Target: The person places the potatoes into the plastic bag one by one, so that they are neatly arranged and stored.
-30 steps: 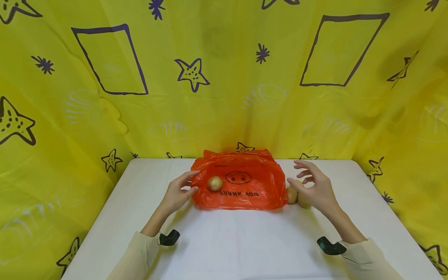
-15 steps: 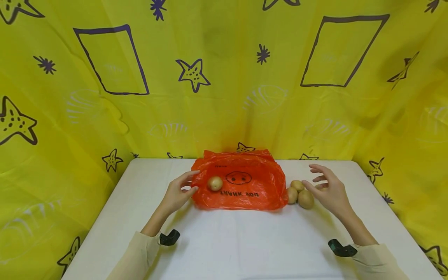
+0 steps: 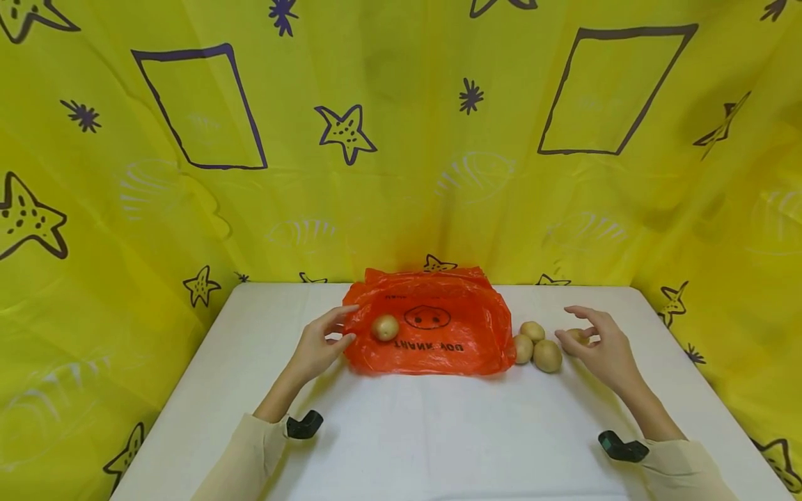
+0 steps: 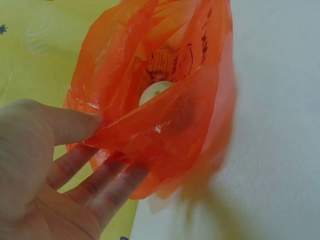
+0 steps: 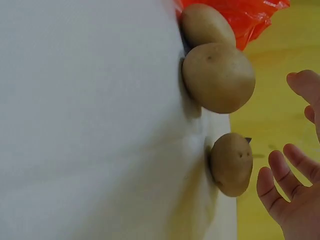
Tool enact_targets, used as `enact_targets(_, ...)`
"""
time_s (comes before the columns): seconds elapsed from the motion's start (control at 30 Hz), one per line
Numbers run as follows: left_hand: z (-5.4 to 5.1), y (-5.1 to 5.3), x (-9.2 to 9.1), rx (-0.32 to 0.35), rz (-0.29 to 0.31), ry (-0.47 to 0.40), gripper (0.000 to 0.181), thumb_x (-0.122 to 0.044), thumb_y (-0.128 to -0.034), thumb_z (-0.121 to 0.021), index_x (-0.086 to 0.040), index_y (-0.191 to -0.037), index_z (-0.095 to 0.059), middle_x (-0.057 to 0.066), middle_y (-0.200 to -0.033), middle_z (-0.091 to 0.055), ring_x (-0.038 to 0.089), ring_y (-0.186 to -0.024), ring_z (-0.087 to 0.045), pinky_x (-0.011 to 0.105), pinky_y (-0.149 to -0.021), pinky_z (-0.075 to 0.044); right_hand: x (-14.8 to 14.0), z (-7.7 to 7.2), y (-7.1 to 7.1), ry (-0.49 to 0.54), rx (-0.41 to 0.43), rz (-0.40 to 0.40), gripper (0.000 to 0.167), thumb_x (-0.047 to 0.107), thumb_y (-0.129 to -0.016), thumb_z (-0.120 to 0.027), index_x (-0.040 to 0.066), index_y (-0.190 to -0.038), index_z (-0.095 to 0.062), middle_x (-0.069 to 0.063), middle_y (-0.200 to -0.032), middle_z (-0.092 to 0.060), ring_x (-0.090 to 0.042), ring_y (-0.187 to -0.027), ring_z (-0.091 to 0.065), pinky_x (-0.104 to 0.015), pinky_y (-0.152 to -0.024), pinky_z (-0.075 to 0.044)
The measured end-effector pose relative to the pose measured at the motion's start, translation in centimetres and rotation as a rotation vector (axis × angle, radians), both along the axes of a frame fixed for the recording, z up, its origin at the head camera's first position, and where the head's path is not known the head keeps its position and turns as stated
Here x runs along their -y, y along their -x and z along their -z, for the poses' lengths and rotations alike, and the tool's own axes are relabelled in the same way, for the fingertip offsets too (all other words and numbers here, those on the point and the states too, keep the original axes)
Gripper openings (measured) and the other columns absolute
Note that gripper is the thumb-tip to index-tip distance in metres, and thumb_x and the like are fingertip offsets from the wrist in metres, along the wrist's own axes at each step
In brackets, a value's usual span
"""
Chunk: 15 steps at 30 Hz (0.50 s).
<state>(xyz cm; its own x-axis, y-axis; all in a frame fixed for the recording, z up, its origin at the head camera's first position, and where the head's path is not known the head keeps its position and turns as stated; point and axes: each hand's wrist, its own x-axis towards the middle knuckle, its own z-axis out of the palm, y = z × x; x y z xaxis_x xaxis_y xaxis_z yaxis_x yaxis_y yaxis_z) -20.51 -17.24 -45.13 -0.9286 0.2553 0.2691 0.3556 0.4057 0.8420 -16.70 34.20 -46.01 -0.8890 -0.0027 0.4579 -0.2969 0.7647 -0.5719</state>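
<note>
Five tan, rounded potatoes show across the head view. One potato (image 3: 385, 328) lies inside the thin, red-orange plastic bag (image 3: 464, 323) at mid-frame, left of its printed oval face. Three clustered potatoes (image 3: 548, 355) sit on the white desk (image 3: 426, 438) at the bag's right end; a lone potato (image 3: 578, 336) lies farther right, partly hidden.

The left hand (image 3: 318, 348) rises from the lower left, forearm slanting up and inward, and pinches the bag's left rim: in the left wrist view the thumb lies on one side of the film, the fingers behind it.

The right hand (image 3: 604, 355) comes up from the lower right, forearm leaning inward, thumb and fingers curved but spread apart and holding nothing. The right wrist view puts it at the right edge, near the lone potato yet apart from it.
</note>
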Motion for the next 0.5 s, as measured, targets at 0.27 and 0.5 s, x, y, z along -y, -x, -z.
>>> enact_targets(0.27, 0.0, -0.1, 0.0, 0.007, -0.003, 0.0, 0.048, 0.003, -0.0931, -0.07, -0.012, -0.138, -0.063, 0.014, -0.127, -0.068, 0.031, -0.106, -0.067, 0.038, -0.088, -0.061, -1.1, 0.7, -0.2, -0.017, 0.079, 0.024, 0.051, 0.018, -0.091, -0.08, 0.005, -0.136, -0.061, -0.027, -0.126, -0.055, -0.026, -0.087, -0.058, -0.026, -0.067, -0.045)
enact_targets(0.5, 0.0, -0.1, 0.0, 0.01, -0.006, 0.005, 0.048, 0.003, -0.0933, -0.07, -0.013, -0.138, -0.063, 0.013, -0.125, -0.069, 0.031, -0.106, -0.067, 0.036, -0.088, -0.06, -1.6, 0.9, -0.3, -0.01, 0.137, 0.038, 0.052, 0.019, -0.093, -0.077, 0.004, -0.138, -0.058, -0.031, -0.127, -0.053, -0.036, -0.09, -0.058, -0.038, -0.071, -0.043)
